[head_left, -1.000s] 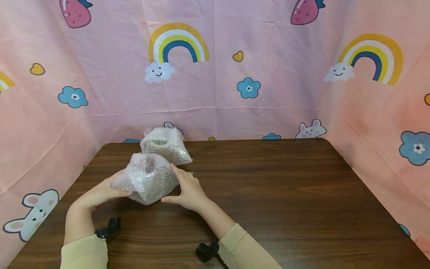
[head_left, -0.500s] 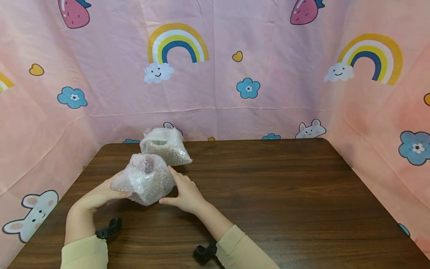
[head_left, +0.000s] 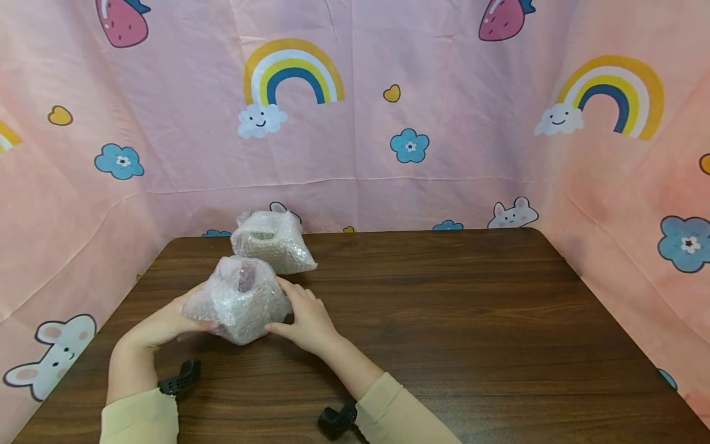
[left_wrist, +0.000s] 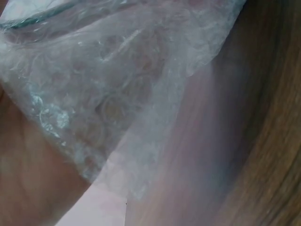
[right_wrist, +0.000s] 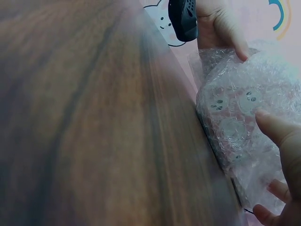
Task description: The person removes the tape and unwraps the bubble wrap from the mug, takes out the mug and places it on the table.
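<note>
A bubble-wrapped package [head_left: 241, 302] sits between both hands at the left of the table. My left hand [head_left: 172, 317] grips its left side, thumb at the front and most fingers hidden behind the wrap. On its right side my right hand [head_left: 310, 317] holds it, thumb near the lower front and fingers reaching behind. In the right wrist view the wrapped package [right_wrist: 235, 113] shows pink with pale round shapes through the plastic. The left wrist view is filled with loose clear bubble wrap [left_wrist: 117, 80] against the palm.
Just behind stands a second bubble-wrapped package [head_left: 277, 250], close to the table's back edge. The dark wooden table [head_left: 444, 308] stretches away to the right. Pink printed cloth [head_left: 355, 148] hangs around the back and sides.
My right hand has shifted slightly left with the package's right side, and its thumb now presses the front. The package sits a little lower and nearer. The left hand stays almost still.
</note>
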Available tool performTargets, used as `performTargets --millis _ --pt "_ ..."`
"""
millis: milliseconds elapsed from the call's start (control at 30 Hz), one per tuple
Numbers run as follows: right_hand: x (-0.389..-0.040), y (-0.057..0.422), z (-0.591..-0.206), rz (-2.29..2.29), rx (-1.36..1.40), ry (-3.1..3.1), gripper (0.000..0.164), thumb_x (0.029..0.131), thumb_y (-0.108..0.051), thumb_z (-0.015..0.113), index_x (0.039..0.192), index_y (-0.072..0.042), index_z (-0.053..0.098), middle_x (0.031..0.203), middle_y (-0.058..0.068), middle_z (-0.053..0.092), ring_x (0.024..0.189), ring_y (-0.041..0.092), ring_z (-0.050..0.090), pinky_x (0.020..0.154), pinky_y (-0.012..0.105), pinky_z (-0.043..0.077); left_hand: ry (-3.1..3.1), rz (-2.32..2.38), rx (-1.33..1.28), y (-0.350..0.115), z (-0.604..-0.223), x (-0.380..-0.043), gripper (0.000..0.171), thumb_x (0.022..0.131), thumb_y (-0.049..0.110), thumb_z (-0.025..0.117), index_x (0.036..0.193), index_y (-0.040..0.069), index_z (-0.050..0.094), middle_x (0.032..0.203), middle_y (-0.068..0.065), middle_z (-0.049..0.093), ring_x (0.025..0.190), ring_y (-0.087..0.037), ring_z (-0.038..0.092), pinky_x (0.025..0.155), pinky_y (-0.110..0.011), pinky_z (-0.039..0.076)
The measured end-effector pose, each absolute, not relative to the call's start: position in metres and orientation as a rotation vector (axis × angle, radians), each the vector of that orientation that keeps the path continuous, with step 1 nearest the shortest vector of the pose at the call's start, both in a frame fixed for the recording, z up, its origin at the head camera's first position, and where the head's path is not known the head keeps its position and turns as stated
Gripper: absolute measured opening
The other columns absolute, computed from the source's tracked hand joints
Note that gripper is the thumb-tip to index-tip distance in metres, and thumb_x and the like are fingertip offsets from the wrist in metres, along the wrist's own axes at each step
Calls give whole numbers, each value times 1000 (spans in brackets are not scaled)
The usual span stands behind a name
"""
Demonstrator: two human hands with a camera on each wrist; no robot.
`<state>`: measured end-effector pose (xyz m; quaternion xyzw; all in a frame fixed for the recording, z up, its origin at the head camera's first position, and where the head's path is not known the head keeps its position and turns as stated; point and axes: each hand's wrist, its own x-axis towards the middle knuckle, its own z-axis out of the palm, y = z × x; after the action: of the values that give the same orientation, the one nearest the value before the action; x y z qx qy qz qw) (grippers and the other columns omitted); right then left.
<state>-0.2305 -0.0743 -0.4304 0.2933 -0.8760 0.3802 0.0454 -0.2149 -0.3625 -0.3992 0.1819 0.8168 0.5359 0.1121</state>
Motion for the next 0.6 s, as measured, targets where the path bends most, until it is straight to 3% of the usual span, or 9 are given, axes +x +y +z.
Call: performTargets --millis 133,400,533,600 --pt "-231 -75 -430 1175 869 -2669 83 82 -43 74 150 -26 29 134 -7 49 118 12 46 98 39 38 2450 1545 575 -361 -398 -215 87 83 1 71 152 5 18 139 -4 38 114 -5 46 86 -26 46" --pt "-232 -75 -430 1193 843 -2655 82 81 -43 75 149 -26 32 132 -7 51 108 9 51 95 38 39 2414 1560 646 -359 -397 -218 88 83 0 70 154 10 19 135 10 45 115 -5 49 86 -28 47" --pt "-231 -75 -431 1194 830 -2657 82 81 -43 75 148 -25 33 136 -6 49 109 9 51 96 38 38 2255 1634 834 -355 -399 -229 91 83 3 73 154 18 20 136 14 48 116 -8 52 86 -30 49" --pt "-231 -75 -431 1189 827 -2656 82 81 -44 75 148 -24 33 137 -6 48 108 9 51 96 38 39 2130 1616 1029 -348 -399 -240 91 85 12 74 155 12 15 142 9 44 121 -12 50 90 -32 47"
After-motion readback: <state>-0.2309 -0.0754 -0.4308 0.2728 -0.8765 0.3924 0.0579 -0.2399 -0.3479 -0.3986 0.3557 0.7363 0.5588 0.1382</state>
